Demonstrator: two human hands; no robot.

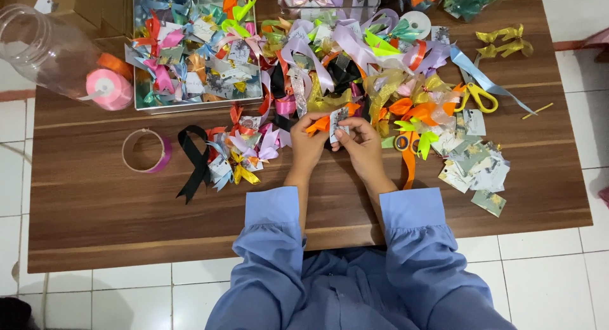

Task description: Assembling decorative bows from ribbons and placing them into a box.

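My left hand (pixel 309 145) and my right hand (pixel 360 143) meet over the middle of the brown wooden table (pixel 89 197). Together they pinch an orange ribbon bow (pixel 320 123) against a small patterned paper card (pixel 338 117). The left fingers grip the bow, the right fingers hold the card's lower edge. Behind the hands lies a big heap of coloured ribbons (pixel 355 57). A small pile of finished bows on cards (pixel 244 149) sits just left of my left hand.
A tray of finished bows (pixel 190 51) stands at the back left, beside a clear plastic jar (pixel 44 45) and a pink ribbon spool (pixel 109 89). A tape ring (pixel 146 150), a black ribbon (pixel 193 162), yellow scissors (pixel 479 97) and loose paper cards (pixel 476 168) lie around.
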